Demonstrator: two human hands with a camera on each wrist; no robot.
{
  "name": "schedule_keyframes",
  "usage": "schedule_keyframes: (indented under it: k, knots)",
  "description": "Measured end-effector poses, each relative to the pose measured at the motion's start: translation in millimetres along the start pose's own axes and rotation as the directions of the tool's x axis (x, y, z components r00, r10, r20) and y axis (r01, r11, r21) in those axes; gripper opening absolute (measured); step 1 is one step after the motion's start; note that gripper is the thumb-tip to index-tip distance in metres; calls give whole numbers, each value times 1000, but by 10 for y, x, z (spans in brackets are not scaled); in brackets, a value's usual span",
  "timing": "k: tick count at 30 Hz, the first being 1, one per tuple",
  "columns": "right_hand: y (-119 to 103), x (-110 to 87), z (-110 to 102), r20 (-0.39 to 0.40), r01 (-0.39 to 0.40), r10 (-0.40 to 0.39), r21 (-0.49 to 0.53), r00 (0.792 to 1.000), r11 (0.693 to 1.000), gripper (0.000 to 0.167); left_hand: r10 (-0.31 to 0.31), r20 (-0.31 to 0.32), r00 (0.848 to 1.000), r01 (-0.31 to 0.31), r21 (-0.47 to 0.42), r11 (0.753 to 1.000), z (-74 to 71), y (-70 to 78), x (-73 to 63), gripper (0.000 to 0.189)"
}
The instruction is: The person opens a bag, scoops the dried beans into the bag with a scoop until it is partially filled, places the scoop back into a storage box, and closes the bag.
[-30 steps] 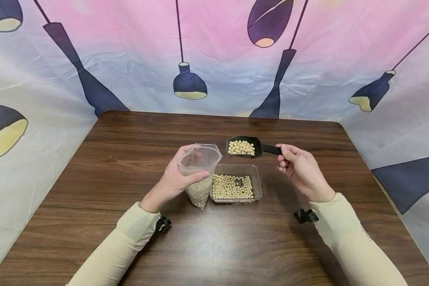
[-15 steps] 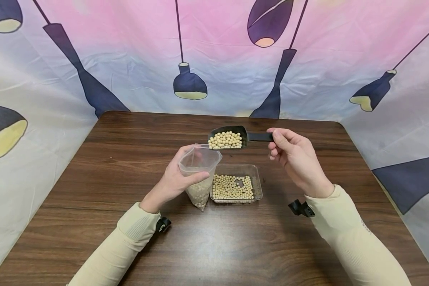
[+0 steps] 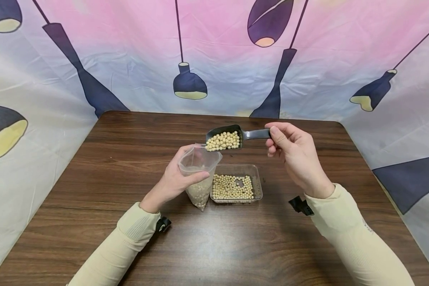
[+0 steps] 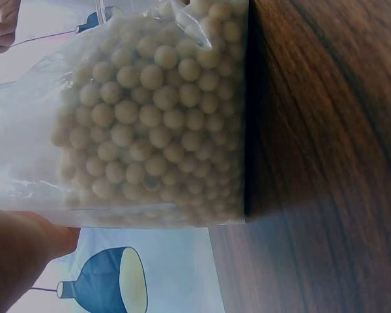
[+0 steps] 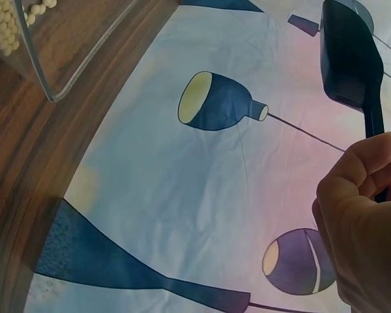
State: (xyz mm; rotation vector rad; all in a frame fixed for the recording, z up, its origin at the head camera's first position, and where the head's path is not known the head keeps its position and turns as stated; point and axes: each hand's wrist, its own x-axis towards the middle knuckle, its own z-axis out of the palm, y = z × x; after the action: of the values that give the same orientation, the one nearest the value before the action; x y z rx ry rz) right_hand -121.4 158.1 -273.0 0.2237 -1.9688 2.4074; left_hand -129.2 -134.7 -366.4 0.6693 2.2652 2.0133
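My left hand (image 3: 175,176) grips a clear plastic bag (image 3: 200,186) near its open mouth, thumb across the front. Pale round beans, perhaps soybeans, fill its lower part, seen close up in the left wrist view as a packed mass of beans (image 4: 150,117). Between thumb and fingers, my right hand (image 3: 296,155) pinches the handle of a black scoop (image 3: 240,133). A heap of beans (image 3: 223,141) lies in the scoop, whose front lip overlaps the back of the bag's mouth. In the right wrist view the scoop (image 5: 348,59) shows its underside.
Right beside the bag stands a clear plastic box (image 3: 259,184) with a layer of beans and a small bare patch. Both are on a brown wooden table (image 3: 214,254). A fabric backdrop (image 3: 221,47) printed with lamps hangs behind the table's far edge.
My right hand has brought the loaded scoop left and upward from above the box to the bag's mouth, its lip now tilted slightly down. The left hand and bag have stayed put.
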Motion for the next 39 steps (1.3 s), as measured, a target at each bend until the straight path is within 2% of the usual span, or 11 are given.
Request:
schedule_keyframes:
  k: [13,22,28,34,37,39]
  knots:
    - [-31,-21,58,-18,80,-82,-74,997,994,21,-35,-8,999,35,0,999,6,-5,-10,68]
    - [-68,-60,104,-23,177,-186,-210,982,961,24,6,-15,1000,-6,15,1000,9,-3,-9,67]
    - [-78,-108,140,22,276,-281,-278,959,920,17,14,-14,1000,-14,8,1000,10,-8,-2,67]
    - [-109,-170,224,29,344,-357,-346,934,873,13,41,5,999,-41,-13,999,2,-14,4,66]
    - [-114,-203,254,38,378,-397,-403,917,834,13,45,11,999,-45,-23,999,2,-15,5,66]
    - [-111,-222,258,50,413,-439,-448,897,793,13,33,7,999,-33,-16,999,2,-9,1,66]
